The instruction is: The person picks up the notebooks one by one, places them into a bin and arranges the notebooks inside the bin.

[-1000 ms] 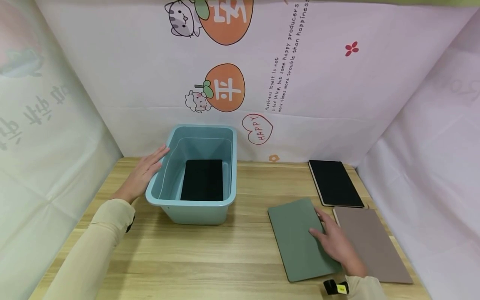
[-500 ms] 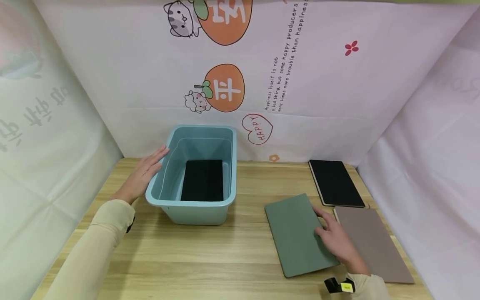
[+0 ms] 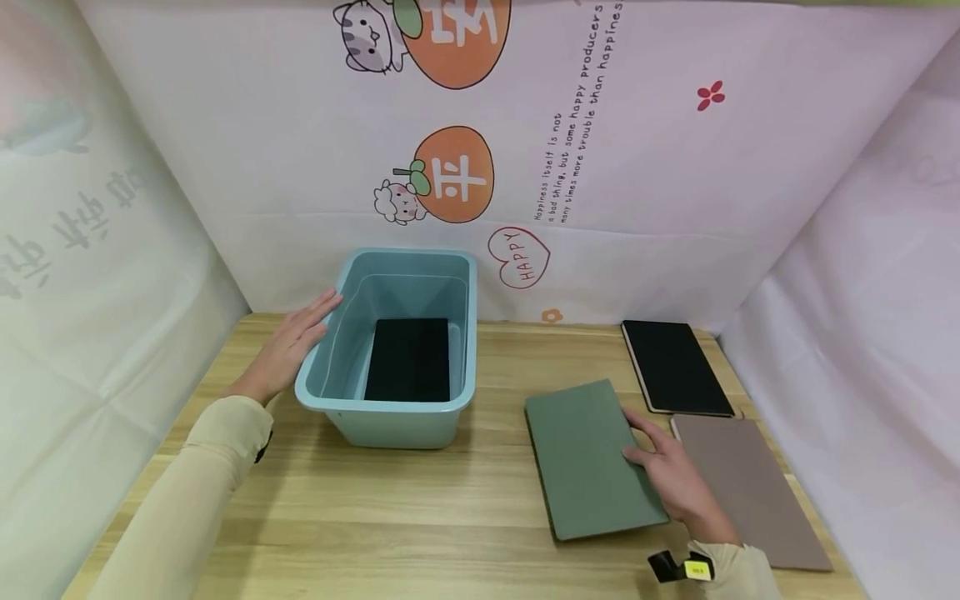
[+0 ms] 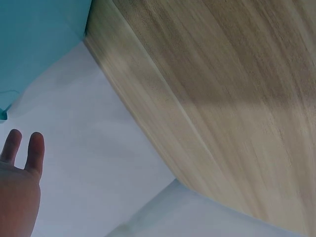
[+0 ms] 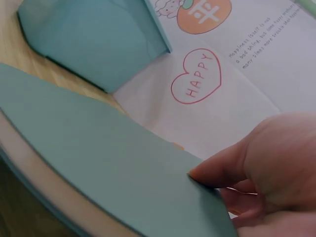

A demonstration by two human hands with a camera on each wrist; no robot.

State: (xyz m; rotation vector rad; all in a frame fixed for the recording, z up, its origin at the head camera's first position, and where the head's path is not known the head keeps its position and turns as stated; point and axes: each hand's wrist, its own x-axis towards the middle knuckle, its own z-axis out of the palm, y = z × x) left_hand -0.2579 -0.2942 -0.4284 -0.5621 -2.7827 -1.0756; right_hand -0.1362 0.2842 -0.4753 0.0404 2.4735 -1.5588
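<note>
Both hands are busy: the right hand [image 3: 667,475] pinches the green notebook [image 3: 585,458] at its three o'clock edge, thumb on top; the left hand [image 3: 288,346], fingers nearly straight, rests against the bin [image 3: 390,425] at its nine o'clock side, gripping nothing. From where I stand, counting twelve as away from the person, the notebook lies at nine o'clock from the right hand, clearly the nearer one. Its long axis points between eleven and twelve. The bin stands at ten o'clock from it, apart. Whether the notebook is fully off the table [image 3: 337,517], I cannot tell.
</note>
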